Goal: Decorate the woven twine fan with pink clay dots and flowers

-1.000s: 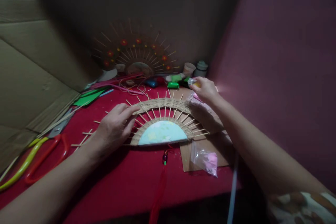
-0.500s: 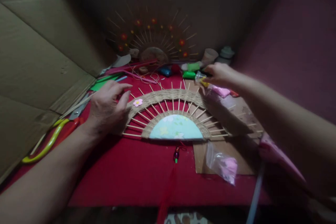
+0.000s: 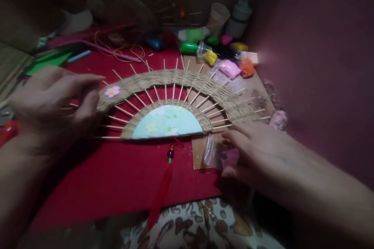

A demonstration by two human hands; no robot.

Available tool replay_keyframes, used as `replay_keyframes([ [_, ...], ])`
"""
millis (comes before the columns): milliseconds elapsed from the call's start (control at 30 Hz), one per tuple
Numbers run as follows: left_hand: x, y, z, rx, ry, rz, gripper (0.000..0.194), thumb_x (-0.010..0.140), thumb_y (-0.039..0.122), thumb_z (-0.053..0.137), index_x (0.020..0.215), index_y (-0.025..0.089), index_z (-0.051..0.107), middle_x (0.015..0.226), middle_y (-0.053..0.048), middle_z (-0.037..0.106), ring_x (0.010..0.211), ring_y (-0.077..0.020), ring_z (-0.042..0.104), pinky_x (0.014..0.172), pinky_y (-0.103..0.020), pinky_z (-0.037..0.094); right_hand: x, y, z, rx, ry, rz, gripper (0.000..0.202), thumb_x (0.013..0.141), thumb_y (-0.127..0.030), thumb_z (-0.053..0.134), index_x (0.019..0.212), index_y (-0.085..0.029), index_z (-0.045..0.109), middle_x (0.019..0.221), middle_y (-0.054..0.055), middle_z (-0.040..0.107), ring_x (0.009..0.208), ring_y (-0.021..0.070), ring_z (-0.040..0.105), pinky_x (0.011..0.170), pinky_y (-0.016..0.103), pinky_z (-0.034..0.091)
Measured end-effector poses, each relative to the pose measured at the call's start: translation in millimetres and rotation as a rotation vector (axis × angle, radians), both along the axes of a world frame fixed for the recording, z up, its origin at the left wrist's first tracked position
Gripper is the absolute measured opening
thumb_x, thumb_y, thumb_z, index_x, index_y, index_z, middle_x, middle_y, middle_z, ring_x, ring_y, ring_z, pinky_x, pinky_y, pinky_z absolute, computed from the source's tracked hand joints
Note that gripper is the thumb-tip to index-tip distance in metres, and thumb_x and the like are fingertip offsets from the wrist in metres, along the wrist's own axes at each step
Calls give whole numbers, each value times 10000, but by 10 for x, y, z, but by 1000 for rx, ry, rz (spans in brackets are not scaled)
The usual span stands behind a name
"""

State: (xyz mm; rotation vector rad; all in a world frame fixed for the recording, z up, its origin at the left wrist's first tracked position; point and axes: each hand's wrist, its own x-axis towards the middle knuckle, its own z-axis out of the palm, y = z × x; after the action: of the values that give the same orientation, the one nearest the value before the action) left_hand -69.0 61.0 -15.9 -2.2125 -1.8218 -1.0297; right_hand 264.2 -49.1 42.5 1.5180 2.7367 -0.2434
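Note:
A woven half-round hand fan [image 3: 172, 81] lies with thin wooden sticks fanning outward and a pale blue flowered centre [image 3: 163, 122]. A pink clay flower [image 3: 112, 92] with a yellow middle sits on its outer band at the left. My left hand [image 3: 58, 105] is at the fan's left end, fingers bent, thumb and forefinger slightly apart with nothing visible between them. My right hand [image 3: 257, 151], a little blurred, reaches around a clear bag of pink clay [image 3: 229, 158], fingers and thumb apart on either side of it; whether they touch it is unclear. A red tassel [image 3: 159, 192] with beads hangs below the fan.
Bagged clay in several colours lies behind the fan: green [image 3: 189, 48], yellow [image 3: 210, 57], pink [image 3: 229, 69], orange [image 3: 247, 67]. A plastic cup [image 3: 218, 17] and bottle [image 3: 239, 19] stand farther back. Cardboard [image 3: 198, 159] lies partly under the fan on red cloth [image 3: 117, 186].
My right hand has come from the clay packets at the back down to the bag of pink clay in front. The view has shifted right and down. My left hand stays by the fan.

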Motion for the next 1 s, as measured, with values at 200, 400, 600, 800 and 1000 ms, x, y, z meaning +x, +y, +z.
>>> replay_keyframes([
  [200, 48, -54, 53, 131, 163, -99, 209, 817, 259, 580, 972, 195, 704, 832, -33, 622, 769, -162, 567, 680, -269, 468, -21, -189, -312, 5, 63, -122, 238, 719, -200, 643, 899, -201, 488, 856, 89, 544, 787, 254, 498, 638, 396, 430],
  [400, 162, -136, 116, 90, 103, -144, 169, 853, 270, 573, 949, 204, 695, 811, -19, 636, 728, -140, 572, 656, -256, 452, -91, -191, -307, -146, 243, -102, 162, 814, -46, 452, 808, -204, 417, 810, 31, 513, 730, 174, 482, 629, 316, 387],
  [600, 323, -384, 252, -159, -221, -369, 152, 848, 252, 592, 965, 218, 683, 919, -4, 677, 810, -136, 611, 720, -255, 465, -240, -82, -209, -153, 414, -170, 38, 895, -174, 454, 908, -204, 474, 792, 11, 575, 680, 147, 523, 587, 266, 377],
  [800, 456, -548, 455, -754, -556, -642, 194, 851, 324, 577, 986, 234, 683, 848, -17, 690, 673, -133, 635, 570, -226, 504, -489, 218, -142, -150, 498, -104, 131, 850, -166, 540, 969, -205, 501, 831, 9, 610, 677, 126, 538, 574, 228, 372],
  [1000, 504, -577, 441, -729, -542, -630, 164, 842, 308, 563, 859, 215, 697, 759, -14, 677, 660, -139, 626, 579, -214, 503, -624, 443, -125, -195, 498, 1, 89, 845, -174, 562, 918, -192, 515, 853, 8, 603, 719, 123, 531, 618, 226, 368],
])
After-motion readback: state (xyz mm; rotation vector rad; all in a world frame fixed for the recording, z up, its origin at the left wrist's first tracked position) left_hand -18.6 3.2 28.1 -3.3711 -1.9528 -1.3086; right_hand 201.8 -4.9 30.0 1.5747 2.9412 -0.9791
